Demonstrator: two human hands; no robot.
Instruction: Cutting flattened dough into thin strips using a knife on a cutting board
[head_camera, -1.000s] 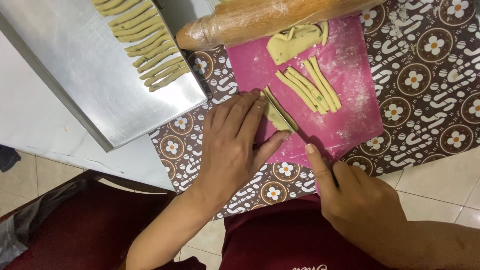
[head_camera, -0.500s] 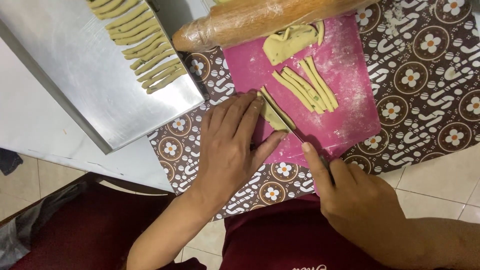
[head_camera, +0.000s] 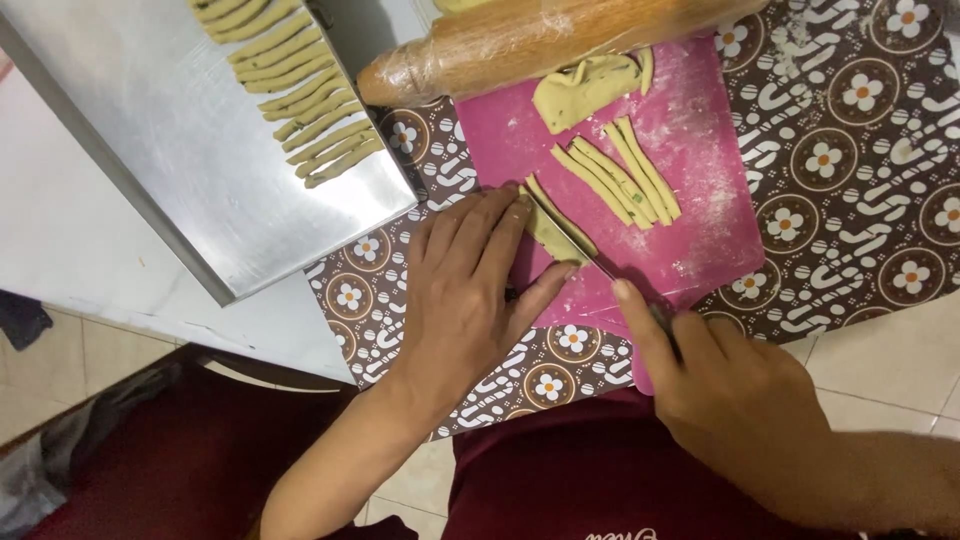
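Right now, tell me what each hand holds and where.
Right hand grips a knife by its handle, forefinger along the blade. Left hand presses the dough.

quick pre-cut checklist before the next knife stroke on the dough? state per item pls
1. Right hand grips knife, forefinger along its spine: ok.
2. Left hand pins dough piece: ok.
3. Left fingertips close beside the blade: not ok.
4. Cut strips lie apart from the blade: ok.
5. Pink mat flat on patterned cloth: ok.
6. Blade through to the mat: cannot tell.
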